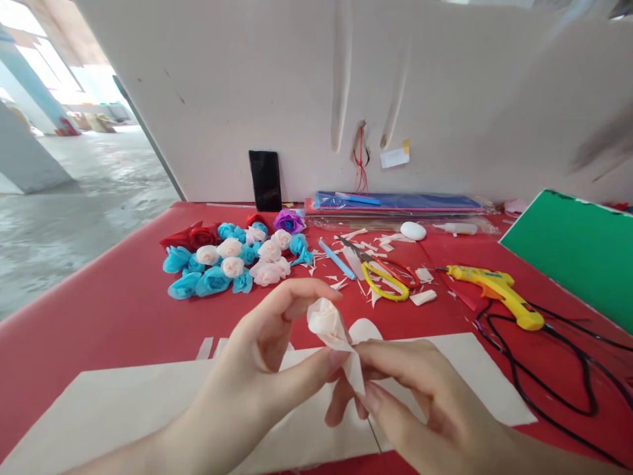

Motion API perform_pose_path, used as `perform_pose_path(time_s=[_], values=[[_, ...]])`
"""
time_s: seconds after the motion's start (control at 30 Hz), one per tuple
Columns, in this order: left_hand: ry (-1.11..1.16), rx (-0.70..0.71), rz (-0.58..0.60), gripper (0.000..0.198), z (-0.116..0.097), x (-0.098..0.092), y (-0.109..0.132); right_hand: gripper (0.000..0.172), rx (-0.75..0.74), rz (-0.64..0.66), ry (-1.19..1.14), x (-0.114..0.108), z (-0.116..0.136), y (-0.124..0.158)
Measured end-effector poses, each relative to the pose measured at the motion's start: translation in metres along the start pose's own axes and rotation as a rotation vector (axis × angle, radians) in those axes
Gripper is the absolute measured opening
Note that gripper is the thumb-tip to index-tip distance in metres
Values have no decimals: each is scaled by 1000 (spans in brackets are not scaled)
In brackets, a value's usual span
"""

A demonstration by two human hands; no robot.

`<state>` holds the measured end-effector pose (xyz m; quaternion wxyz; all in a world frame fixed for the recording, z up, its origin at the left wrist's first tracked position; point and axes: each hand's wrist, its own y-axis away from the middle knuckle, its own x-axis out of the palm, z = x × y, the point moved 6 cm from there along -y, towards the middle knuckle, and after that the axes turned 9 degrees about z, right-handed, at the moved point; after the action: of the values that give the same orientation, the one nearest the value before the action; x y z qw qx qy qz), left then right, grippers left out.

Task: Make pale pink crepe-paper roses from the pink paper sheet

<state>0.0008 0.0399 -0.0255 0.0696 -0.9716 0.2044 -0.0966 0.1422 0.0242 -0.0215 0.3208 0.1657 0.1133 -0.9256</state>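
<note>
A pale pink paper flower, partly rolled, is held up between my two hands. My left hand pinches it near its base with the thumb, the index finger curving over its top. My right hand grips the loose lower end of the petal strip between thumb and fingers. A thin dark line, perhaps a wire stem, runs down below the fingers; its upper end is hidden. Under both hands lies a long cream paper sheet. A rounded cut petal shows just behind the flower.
Finished blue, pink, red and purple paper flowers cluster at left. Scissors, a blue pen and paper scraps lie beyond my hands. At right are a yellow glue gun, its black cord and a green board. A phone leans at the back.
</note>
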Motion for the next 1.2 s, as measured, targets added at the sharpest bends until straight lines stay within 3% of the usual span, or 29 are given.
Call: perform_pose_path(time_s=[0.13, 0.27, 0.4, 0.5, 0.6, 0.77, 0.87, 1.07, 1.2], values=[[20, 17, -19, 31, 0, 3, 1, 7, -67, -69, -22, 2, -3, 0], [-90, 93, -94, 36, -5, 1, 3, 22, -52, -46, -52, 0, -5, -2], [132, -26, 56, 26, 4, 9, 2, 35, 60, 96, -137, 0, -8, -4], [245, -70, 120, 20, 6, 13, 4, 45, 106, 114, -198, -1, -10, -5], [267, -85, 167, 16, 5, 15, 5, 45, 108, 119, -315, 2, -11, -7], [152, 6, 90, 8, -2, 6, 3, 37, 129, 109, -601, 5, -14, -9], [191, -54, 74, 9, 1, 2, 2, 37, 117, 86, -708, 4, -14, -8], [201, -148, 169, 27, 2, 5, 1, 36, 107, 90, -651, 3, -16, -7], [107, -117, 95, 26, -4, 1, 0, 37, 83, 93, -525, 0, -14, -7]])
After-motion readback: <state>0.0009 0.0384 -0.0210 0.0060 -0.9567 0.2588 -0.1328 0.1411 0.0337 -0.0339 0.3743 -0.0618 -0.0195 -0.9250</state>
